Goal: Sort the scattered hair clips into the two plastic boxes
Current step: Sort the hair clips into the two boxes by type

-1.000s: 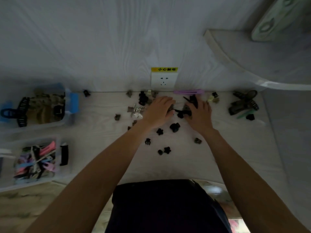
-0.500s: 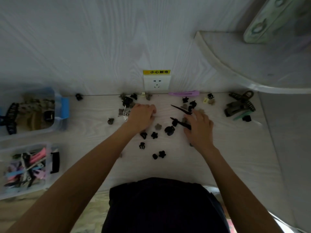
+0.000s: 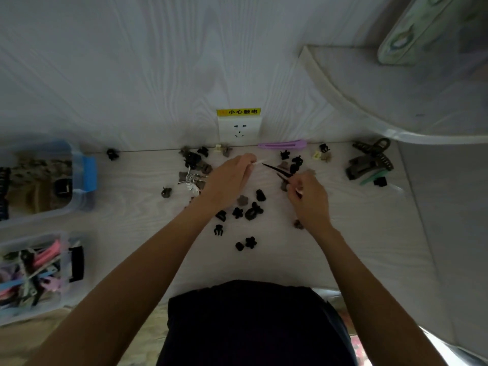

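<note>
My right hand (image 3: 310, 200) grips long black clips (image 3: 277, 170) whose tips point up and left. My left hand (image 3: 229, 179) has curled fingers that pinch a slim pale clip (image 3: 259, 162) just left of those tips. Several small black claw clips (image 3: 252, 211) lie scattered on the white table between and below my hands. At the left edge stands a clear box with a blue latch (image 3: 88, 173) holding large brownish claw clips. Below it, a second clear box (image 3: 63, 239) holds colourful long clips.
A purple long clip (image 3: 282, 145) lies against the wall under a wall socket (image 3: 239, 126). Large dark claw clips (image 3: 369, 159) and a green clip (image 3: 369, 178) sit at the right. A silvery clip (image 3: 191, 179) and small brown clips lie left of my left hand. A curved shelf (image 3: 369, 101) overhangs the right.
My right hand has closed on the long black clips and raised them off the table. My left hand has moved right and up to the pale clip.
</note>
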`<state>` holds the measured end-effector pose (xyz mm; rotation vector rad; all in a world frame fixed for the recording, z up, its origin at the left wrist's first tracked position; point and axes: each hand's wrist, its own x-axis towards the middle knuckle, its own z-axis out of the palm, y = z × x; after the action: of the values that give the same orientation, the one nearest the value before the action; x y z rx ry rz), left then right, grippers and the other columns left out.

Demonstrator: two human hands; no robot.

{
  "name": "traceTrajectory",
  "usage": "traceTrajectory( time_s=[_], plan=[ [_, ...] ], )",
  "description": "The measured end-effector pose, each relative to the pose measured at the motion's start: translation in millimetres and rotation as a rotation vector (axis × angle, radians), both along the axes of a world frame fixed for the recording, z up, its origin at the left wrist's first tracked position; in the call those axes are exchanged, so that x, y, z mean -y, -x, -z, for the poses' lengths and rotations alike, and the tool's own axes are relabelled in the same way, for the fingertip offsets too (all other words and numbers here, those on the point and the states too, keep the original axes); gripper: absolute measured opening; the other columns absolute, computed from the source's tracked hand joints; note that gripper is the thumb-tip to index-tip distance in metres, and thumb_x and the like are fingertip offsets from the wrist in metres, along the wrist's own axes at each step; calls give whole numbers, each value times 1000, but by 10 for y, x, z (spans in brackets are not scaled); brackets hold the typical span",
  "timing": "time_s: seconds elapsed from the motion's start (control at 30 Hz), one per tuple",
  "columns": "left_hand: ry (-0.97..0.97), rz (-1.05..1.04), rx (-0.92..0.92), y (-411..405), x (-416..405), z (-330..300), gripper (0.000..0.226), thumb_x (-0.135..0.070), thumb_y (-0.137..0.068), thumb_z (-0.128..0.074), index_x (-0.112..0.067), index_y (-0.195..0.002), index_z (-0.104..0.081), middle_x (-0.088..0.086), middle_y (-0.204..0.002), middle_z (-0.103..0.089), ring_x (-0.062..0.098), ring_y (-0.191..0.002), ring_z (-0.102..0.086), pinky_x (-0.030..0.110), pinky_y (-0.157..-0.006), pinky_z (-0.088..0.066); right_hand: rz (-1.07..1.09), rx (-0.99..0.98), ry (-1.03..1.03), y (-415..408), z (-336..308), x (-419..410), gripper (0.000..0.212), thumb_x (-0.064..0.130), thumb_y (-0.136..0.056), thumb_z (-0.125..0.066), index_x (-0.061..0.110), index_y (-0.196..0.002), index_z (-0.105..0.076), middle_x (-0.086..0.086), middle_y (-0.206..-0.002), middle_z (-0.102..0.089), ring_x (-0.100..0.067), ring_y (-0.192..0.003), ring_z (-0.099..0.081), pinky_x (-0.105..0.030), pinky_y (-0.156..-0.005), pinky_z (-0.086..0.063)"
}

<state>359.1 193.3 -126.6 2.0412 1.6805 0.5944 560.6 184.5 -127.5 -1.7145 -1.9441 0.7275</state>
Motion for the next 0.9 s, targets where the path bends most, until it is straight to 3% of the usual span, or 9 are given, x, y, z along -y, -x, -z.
traceTrajectory(
  time_s=[0.1,0.2,0.3,0.43,0.57,0.63,0.7,0.8,0.9],
  plan=[
    [75,103,-121,-218,-235,57,31,-29,-95,-44,-11,-120,-46,9,-110,-56,23,-98,-51,38,-76,-47,158,14,51,-191,-47,-13,3,10,-90,-52,8,-88,-52,-7,-80,-58,-20,-72,-54,-27,-62,-38],
    [183,134,-283,-388,-414,130,42,-29,-92,-48,-7,-127,-41,14,-127,-48,29,-115,-45,38,-84,-45,162,116,83,-350,20,3,16,2,-91,-46,3,-103,-55,-16,-95,-60,-30,-86,-56,-31,-69,-40],
    [198,138,-312,-422,-458,193,37,-32,-91,-50,-7,-119,-48,14,-119,-50,29,-110,-47,38,-81,-44,89,204,106,-369,79,31,25,5,-89,-51,0,-113,-56,-20,-107,-56,-34,-91,-56,-31,-74,-41],
    [135,187,-312,-298,-348,235,30,-27,-94,-45,-5,-113,-55,15,-109,-54,29,-101,-50,33,-73,-39,39,351,119,-306,119,72,27,21,-86,-59,6,-109,-61,-15,-108,-53,-30,-89,-56,-31,-68,-44],
    [157,209,-321,-76,-216,234,28,-23,-92,-48,-3,-109,-56,17,-106,-54,31,-97,-50,36,-76,-39,42,476,111,-255,132,9,25,24,-86,-60,5,-102,-63,-15,-109,-53,-30,-98,-52,-35,-73,-45],
    [145,200,-315,5,-156,233,26,-23,-90,-51,-3,-106,-57,17,-103,-55,31,-94,-50,38,-76,-40,-3,493,98,-247,164,-42,26,26,-86,-56,3,-97,-63,-15,-107,-54,-30,-98,-50,-34,-76,-42],
    [113,193,-320,34,-109,214,22,-21,-87,-54,-3,-100,-58,17,-97,-57,31,-89,-51,40,-74,-42,-48,499,72,-248,168,-71,40,37,-87,-40,5,-93,-62,-13,-102,-59,-28,-96,-49,-30,-77,-36],
    [34,162,-303,25,-65,169,14,-15,-87,-51,-3,-88,-58,16,-80,-60,32,-77,-54,39,-66,-47,7,334,-18,-207,11,-151,22,22,-90,-50,2,-97,-57,-15,-94,-58,-29,-93,-48,-28,-71,-32],
    [21,74,-251,36,-8,39,14,-15,-94,-42,-5,-95,-52,12,-78,-60,26,-79,-49,33,-67,-36,-57,329,-133,-38,-172,-357,18,13,-91,-49,1,-104,-53,-18,-92,-59,-31,-91,-51,-30,-68,-32]
  ],
)
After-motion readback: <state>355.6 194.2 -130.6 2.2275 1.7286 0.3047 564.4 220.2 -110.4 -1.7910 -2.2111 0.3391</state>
